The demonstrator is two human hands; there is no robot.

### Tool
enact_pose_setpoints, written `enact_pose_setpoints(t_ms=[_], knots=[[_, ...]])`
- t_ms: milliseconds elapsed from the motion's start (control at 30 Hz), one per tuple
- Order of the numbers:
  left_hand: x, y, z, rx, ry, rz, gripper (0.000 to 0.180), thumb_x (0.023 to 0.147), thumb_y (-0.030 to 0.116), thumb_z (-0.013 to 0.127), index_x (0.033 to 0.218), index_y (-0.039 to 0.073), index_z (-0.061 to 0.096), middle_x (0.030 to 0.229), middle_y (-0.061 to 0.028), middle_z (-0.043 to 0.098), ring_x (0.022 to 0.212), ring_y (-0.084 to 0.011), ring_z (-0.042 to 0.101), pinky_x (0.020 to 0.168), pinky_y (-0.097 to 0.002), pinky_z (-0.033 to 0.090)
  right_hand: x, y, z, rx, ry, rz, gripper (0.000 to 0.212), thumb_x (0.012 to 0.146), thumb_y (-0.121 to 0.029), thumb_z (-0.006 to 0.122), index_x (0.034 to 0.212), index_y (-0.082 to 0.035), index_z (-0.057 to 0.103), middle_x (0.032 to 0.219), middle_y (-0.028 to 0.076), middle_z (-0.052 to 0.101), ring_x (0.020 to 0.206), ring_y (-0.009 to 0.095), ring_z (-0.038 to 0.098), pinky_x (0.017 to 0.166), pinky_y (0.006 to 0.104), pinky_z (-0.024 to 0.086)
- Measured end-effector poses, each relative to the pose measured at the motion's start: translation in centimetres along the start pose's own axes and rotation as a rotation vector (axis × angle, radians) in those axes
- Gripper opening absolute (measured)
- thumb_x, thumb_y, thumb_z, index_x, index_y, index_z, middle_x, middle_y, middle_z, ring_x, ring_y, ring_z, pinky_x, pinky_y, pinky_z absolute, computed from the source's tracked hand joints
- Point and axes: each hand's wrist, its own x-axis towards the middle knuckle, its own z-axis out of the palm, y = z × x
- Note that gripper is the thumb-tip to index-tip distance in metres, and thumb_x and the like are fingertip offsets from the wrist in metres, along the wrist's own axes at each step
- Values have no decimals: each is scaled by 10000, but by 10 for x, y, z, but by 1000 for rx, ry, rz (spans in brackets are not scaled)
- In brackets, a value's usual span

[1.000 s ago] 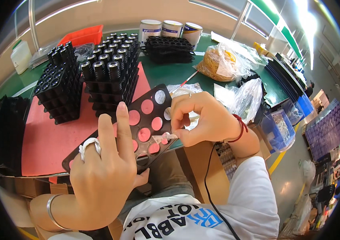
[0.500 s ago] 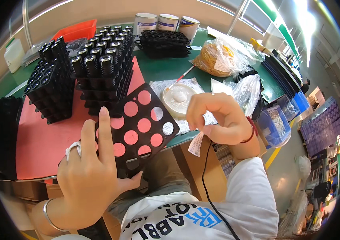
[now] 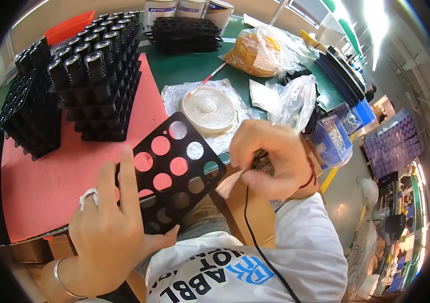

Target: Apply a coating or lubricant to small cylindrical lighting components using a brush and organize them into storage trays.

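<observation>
A thin black plate with rows of round holes (image 3: pixel 178 148) is tilted over the table's near edge. My left hand (image 3: pixel 106 222) is closed on its left side, thumb at the lower edge and fingers stretched along the face. To the right, my right hand (image 3: pixel 274 156) is curled, its fingertips pinched on a small whitish paper slip (image 3: pixel 229 186) that hangs beside the plate. Motion blurs this hand somewhat. Beyond the plate, a round shallow dish (image 3: pixel 220 123) holds a whitish substance, and a thin red-and-white brush (image 3: pixel 207 79) leans on its rim.
Stacked black trays (image 3: pixel 96 118) filled with silver-topped cylinders stand on a pink mat (image 3: pixel 38 202); another stack (image 3: pixel 30 116) is left of them. Flat black holders (image 3: pixel 187 35), cans (image 3: pixel 160 9) and a bag of yellow bands (image 3: pixel 255 53) are behind. A blue bin (image 3: pixel 328 144) stands right.
The view has shifted, so the table things sit further left and the mat lower. My right hand has turned and curled more, with the slip now close to the plate. The left hand keeps its hold.
</observation>
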Motion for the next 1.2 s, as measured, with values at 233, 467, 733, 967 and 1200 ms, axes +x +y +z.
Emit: enact_pose_setpoints(t_ms=[233,467,733,967,1200], knots=[[-1,2,4,17,13,21,970,383,459,711,1184,-16,440,958,-118,502,487,-187,435,421,-281,390,19,12,38,-504,45,-188,217,573,-41,690,676,-87,504,717,49,467,664,233,452,588,293,362],[1,-3,7,-22,63,7,976,363,453,707,1188,0,446,940,-117,493,504,-205,443,426,-291,394,18,25,51,-557,171,-290,187,624,-30,641,699,-54,472,766,83,458,696,245,454,632,313,392],[4,-7,15,-12,110,38,915,364,496,705,1113,11,509,937,-76,505,439,-129,403,364,-239,335,15,35,50,611,245,136,196,876,-228,446,801,-57,387,846,69,423,791,158,468,713,270,365],[3,-8,16,-116,57,55,948,366,517,707,1127,-5,489,940,-91,511,472,-157,456,394,-250,380,3,43,21,465,528,96,174,835,-197,485,783,-50,407,852,86,460,762,154,452,713,266,359],[-6,-8,7,-400,-285,142,1024,381,535,733,1137,-77,415,885,-142,493,692,-255,554,539,-313,442,-40,79,-41,-275,708,254,118,723,-66,616,706,-28,506,685,-6,514,674,81,485,685,221,394]])
